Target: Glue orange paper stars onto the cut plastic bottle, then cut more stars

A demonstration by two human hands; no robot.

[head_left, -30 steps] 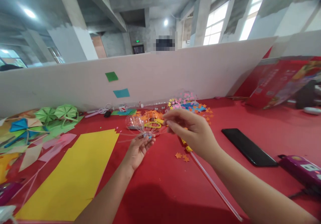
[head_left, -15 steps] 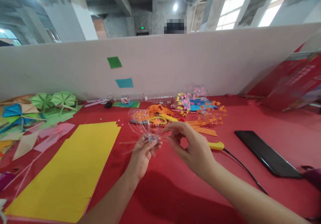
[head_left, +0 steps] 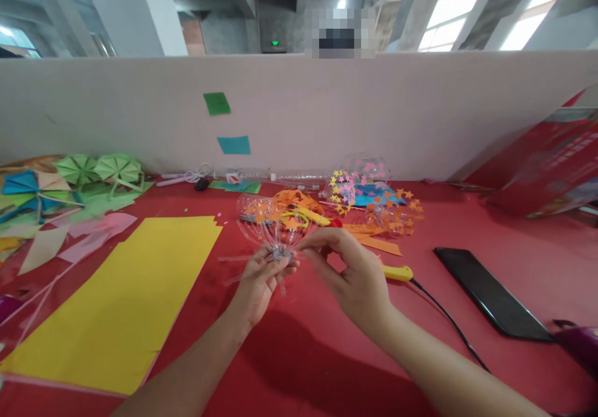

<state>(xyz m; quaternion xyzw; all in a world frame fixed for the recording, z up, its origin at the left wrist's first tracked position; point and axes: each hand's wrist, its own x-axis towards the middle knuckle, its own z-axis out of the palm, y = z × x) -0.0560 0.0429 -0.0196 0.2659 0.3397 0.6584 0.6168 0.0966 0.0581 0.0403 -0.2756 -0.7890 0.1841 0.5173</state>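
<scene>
My left hand (head_left: 261, 277) is closed around the neck of a clear plastic bottle piece (head_left: 281, 254), cut into many thin strips that fan outward. My right hand (head_left: 348, 270) pinches the end of one strip on the piece's right side, thumb and forefinger together. Just beyond the hands lie yellow-handled scissors (head_left: 303, 218) and orange paper scraps (head_left: 296, 200). Close to my right hand is a yellow-handled tool (head_left: 398, 272) with a black cord; its front end is hidden behind the hand.
Yellow paper sheets (head_left: 121, 298) lie at left, near folded green paper shapes (head_left: 119, 167). Clear strips with orange stars (head_left: 397, 211) and pink and yellow stars (head_left: 348, 186) stand at the back. A black phone (head_left: 490, 292) lies at right. A white partition (head_left: 374, 105) closes the back.
My right hand has moved slightly left and its fingertips have closed on a strip's end. My left hand still holds the bottle piece. The camera view has shifted a little.
</scene>
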